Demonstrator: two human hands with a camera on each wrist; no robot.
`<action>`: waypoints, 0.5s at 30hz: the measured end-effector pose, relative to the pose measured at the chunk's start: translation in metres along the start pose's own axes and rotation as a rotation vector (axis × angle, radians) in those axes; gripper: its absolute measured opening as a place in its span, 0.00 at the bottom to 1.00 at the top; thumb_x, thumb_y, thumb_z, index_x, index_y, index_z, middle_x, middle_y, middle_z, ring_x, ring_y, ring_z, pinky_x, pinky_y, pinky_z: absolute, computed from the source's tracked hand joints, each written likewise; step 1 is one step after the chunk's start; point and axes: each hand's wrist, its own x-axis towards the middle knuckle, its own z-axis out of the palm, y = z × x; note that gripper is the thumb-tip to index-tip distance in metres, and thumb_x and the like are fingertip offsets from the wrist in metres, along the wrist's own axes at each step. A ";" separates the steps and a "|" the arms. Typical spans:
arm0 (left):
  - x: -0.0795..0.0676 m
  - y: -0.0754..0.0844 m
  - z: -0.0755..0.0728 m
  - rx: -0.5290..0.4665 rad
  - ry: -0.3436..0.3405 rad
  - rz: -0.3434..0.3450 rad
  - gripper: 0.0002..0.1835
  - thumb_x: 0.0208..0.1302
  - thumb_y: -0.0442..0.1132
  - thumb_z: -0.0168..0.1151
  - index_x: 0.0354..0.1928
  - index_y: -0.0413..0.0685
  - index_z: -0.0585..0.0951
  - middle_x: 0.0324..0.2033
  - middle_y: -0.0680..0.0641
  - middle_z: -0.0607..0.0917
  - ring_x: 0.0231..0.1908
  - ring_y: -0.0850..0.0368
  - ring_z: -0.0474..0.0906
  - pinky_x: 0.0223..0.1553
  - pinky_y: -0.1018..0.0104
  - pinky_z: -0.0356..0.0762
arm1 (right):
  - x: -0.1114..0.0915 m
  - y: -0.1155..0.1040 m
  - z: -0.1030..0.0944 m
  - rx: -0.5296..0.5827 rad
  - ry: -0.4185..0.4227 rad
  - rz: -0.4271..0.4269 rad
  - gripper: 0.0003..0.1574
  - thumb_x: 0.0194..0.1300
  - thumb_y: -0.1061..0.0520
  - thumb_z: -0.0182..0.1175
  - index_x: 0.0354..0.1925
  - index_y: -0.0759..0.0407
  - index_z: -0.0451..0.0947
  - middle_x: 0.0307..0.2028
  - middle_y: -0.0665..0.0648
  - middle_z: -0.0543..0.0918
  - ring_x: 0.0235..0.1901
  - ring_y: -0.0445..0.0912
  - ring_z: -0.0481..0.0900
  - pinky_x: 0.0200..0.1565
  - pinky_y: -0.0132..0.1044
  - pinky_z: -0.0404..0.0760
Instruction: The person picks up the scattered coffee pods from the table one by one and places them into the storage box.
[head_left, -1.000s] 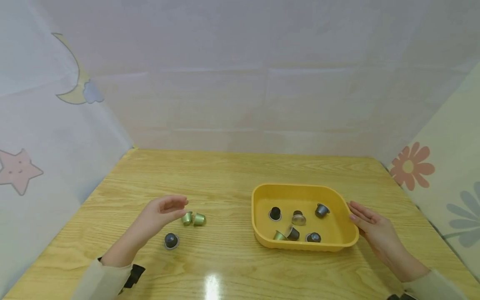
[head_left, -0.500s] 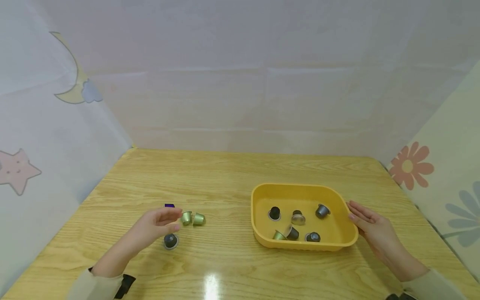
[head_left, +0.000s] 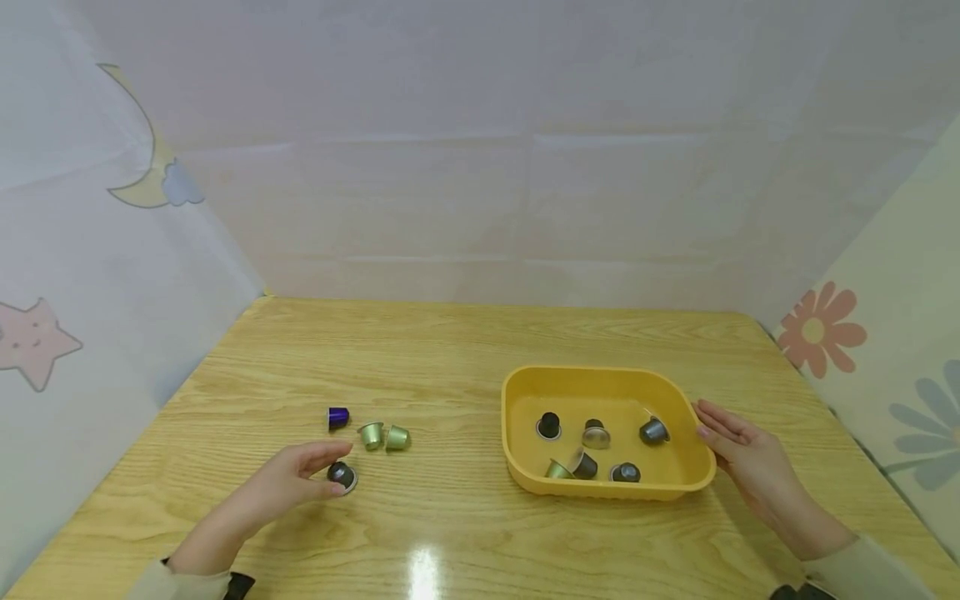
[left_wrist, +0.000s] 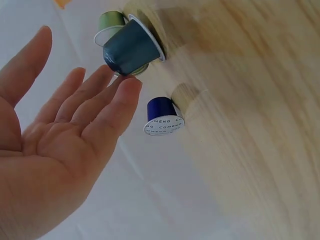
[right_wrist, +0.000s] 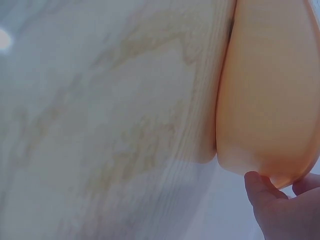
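My left hand is at a dark coffee capsule on the table's left side, thumb and fingers spread to either side of it. In the left wrist view the fingers are nearly straight, right beside that capsule, with the thumb well apart. Two green coffee capsules and a purple coffee capsule lie just beyond. My right hand touches the right end of a yellow tray with extended fingers; in the right wrist view its thumb is against the tray's wall.
Several dark coffee capsules and one green coffee capsule lie inside the tray. The wooden table meets printed cloth at its back and sides.
My left hand has come nearer and down from beside the green capsules to the dark one, uncovering the purple capsule. A grey capsule in the tray has rolled slightly right. My right hand stays.
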 end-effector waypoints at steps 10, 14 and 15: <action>0.004 -0.004 0.002 0.013 0.016 -0.023 0.32 0.60 0.29 0.66 0.63 0.20 0.65 0.62 0.25 0.68 0.62 0.28 0.63 0.54 0.53 0.77 | 0.000 -0.001 0.002 0.030 0.015 0.003 0.21 0.70 0.62 0.58 0.38 0.29 0.81 0.42 0.32 0.82 0.41 0.25 0.79 0.40 0.22 0.80; 0.007 -0.002 0.003 0.031 0.041 -0.050 0.33 0.58 0.26 0.66 0.63 0.20 0.65 0.62 0.25 0.69 0.62 0.29 0.65 0.53 0.53 0.77 | 0.000 -0.001 0.002 0.029 0.017 0.010 0.21 0.70 0.61 0.58 0.38 0.30 0.81 0.42 0.32 0.82 0.41 0.26 0.79 0.40 0.23 0.80; 0.008 -0.003 0.004 0.034 0.046 -0.053 0.32 0.58 0.26 0.66 0.63 0.20 0.65 0.62 0.26 0.69 0.62 0.29 0.65 0.53 0.55 0.78 | 0.000 -0.001 0.002 0.029 0.016 0.012 0.21 0.70 0.61 0.58 0.38 0.30 0.81 0.42 0.32 0.82 0.41 0.26 0.80 0.40 0.23 0.80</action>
